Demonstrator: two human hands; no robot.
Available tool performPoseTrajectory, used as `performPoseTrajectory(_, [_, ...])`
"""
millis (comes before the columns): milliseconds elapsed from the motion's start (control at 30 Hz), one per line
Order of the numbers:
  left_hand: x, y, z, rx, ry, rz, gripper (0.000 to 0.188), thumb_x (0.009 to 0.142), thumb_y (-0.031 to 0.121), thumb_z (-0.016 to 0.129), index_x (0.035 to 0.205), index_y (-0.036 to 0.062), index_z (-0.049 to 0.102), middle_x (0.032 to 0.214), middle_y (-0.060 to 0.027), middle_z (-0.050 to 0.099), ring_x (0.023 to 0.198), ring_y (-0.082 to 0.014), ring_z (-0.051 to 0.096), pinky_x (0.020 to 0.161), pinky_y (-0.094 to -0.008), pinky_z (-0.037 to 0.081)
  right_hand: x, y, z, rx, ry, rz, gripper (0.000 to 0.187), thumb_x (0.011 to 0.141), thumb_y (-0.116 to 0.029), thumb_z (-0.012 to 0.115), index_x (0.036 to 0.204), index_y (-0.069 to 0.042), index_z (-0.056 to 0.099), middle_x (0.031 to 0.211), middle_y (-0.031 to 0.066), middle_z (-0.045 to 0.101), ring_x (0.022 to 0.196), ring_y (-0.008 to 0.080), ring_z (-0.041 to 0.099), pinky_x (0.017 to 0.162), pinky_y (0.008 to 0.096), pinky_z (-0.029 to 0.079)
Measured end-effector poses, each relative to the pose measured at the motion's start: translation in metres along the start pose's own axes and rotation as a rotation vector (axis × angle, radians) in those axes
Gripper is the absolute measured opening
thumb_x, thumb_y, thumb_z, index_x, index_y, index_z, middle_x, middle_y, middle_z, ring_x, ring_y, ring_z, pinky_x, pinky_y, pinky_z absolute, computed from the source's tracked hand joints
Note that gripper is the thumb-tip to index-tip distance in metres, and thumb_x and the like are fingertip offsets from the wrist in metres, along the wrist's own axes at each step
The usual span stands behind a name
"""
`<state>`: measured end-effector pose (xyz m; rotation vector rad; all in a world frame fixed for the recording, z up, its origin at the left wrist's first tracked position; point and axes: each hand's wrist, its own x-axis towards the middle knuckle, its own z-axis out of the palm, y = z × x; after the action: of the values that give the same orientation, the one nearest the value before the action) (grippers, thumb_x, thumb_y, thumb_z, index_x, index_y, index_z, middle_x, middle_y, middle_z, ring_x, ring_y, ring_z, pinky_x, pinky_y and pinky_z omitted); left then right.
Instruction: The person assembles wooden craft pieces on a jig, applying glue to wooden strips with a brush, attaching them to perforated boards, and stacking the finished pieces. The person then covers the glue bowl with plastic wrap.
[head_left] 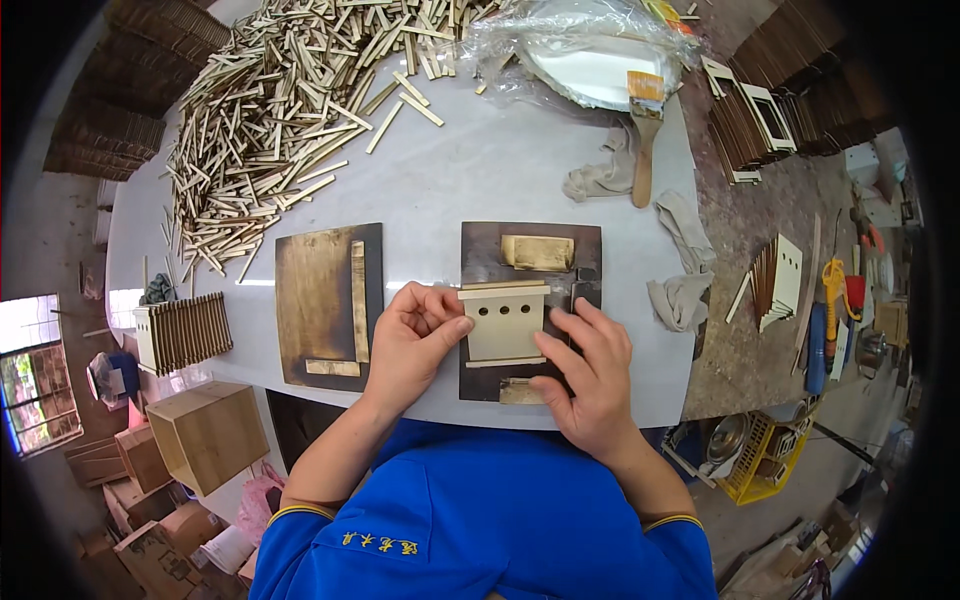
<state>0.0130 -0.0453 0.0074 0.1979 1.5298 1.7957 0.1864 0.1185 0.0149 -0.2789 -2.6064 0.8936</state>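
Observation:
A small pale wooden panel (505, 341) with three dark holes in a row lies over a dark board (482, 240). Narrow strips run along its top and bottom edges. My left hand (412, 338) pinches the panel's left side between thumb and fingers. At the right side, my right hand (592, 372) has its fingers apart, one fingertip at the panel's edge; whether it presses there I cannot tell. Pale wooden blocks sit on the dark board, one above the panel (538, 252) and one below it, partly under my right thumb.
A second stained board (315, 285) with two strips stands left. Behind it is a big heap of thin wooden sticks (285, 125). A brush (645, 140) rests by a plastic-covered bowl of white stuff (595, 65). Rags (682, 300) lie right; a row of panels (185, 333) stands left.

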Motion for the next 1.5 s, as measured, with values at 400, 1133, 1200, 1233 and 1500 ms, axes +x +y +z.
performPoseTrajectory(400, [0.006,0.008,0.001,0.01,-0.032,0.069,0.03,0.089,-0.011,0.07,0.086,0.0092,0.048,0.11,-0.0098,0.065,0.091,-0.0125,0.06,0.083,-0.0237,0.051,0.012,-0.001,0.005,0.244,0.129,0.041,0.033,0.091,-0.014,0.073,0.121,-0.002,0.071,0.131,0.0107,0.066,0.121,0.0286,0.061,0.105,0.0389,0.044])
performPoseTrajectory(1133, [0.018,0.002,-0.001,-0.036,-0.116,0.102,0.028,0.091,-0.01,0.068,0.084,0.0098,0.049,0.108,-0.0085,0.064,0.094,-0.0135,0.059,0.085,-0.0244,0.05,0.007,-0.011,0.009,0.252,0.181,0.077,0.031,0.092,-0.008,0.07,0.121,0.001,0.072,0.132,0.0123,0.065,0.117,0.0282,0.06,0.103,0.0368,0.046])
performPoseTrajectory(1200, [0.02,0.002,-0.002,-0.049,-0.15,0.121,0.028,0.091,-0.01,0.068,0.084,0.0099,0.049,0.108,-0.0086,0.064,0.094,-0.0139,0.059,0.086,-0.0249,0.05,0.005,-0.011,0.01,0.246,0.176,0.076,0.032,0.094,-0.008,0.068,0.124,0.002,0.071,0.135,0.0137,0.064,0.118,0.0291,0.059,0.104,0.0374,0.046])
performPoseTrajectory(1233, [0.021,0.002,-0.003,-0.054,-0.168,0.13,0.028,0.091,-0.01,0.068,0.084,0.01,0.049,0.108,-0.0087,0.063,0.094,-0.014,0.059,0.086,-0.0251,0.05,0.005,-0.012,0.01,0.242,0.174,0.076,0.032,0.095,-0.008,0.067,0.125,0.003,0.07,0.136,0.0145,0.063,0.119,0.0295,0.058,0.104,0.0377,0.046])
performPoseTrajectory(1500, [0.019,0.009,-0.009,-0.067,-0.178,0.173,0.028,0.091,-0.01,0.067,0.083,0.0103,0.05,0.107,-0.0089,0.062,0.096,-0.0151,0.058,0.086,-0.0256,0.049,0.008,-0.024,0.014,0.229,0.22,0.041,0.033,0.094,-0.007,0.068,0.126,0.001,0.07,0.136,0.0128,0.063,0.119,0.0283,0.059,0.104,0.0369,0.046])
